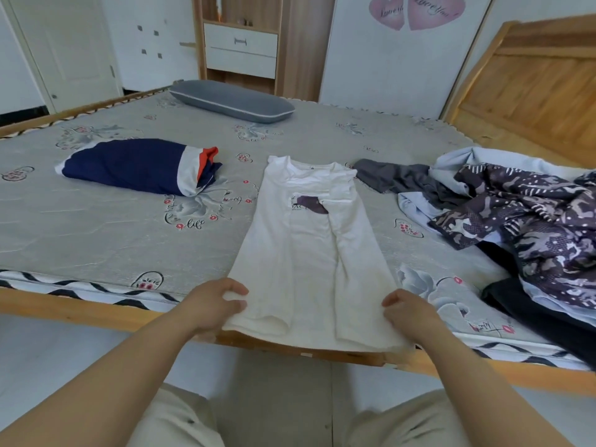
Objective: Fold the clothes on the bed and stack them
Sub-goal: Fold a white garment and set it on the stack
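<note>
1. Left hand [216, 304] grips the near-left hem corner of the white shirt [309, 253], fingers curled over the cloth.
2. Right hand [408, 312] grips the near-right hem corner, thumb on top and fingers curled round the edge.
3. Shirt lies flat mid-bed [96, 221], both sides folded in, collar at the far end, hem at the near bed edge.
4. Folded navy garment [135, 166] sits far left, apart from the shirt.
5. Grey pillow [232, 101] lies at the far edge.
6. Unfolded pile [516, 221] lies on the right.
</note>
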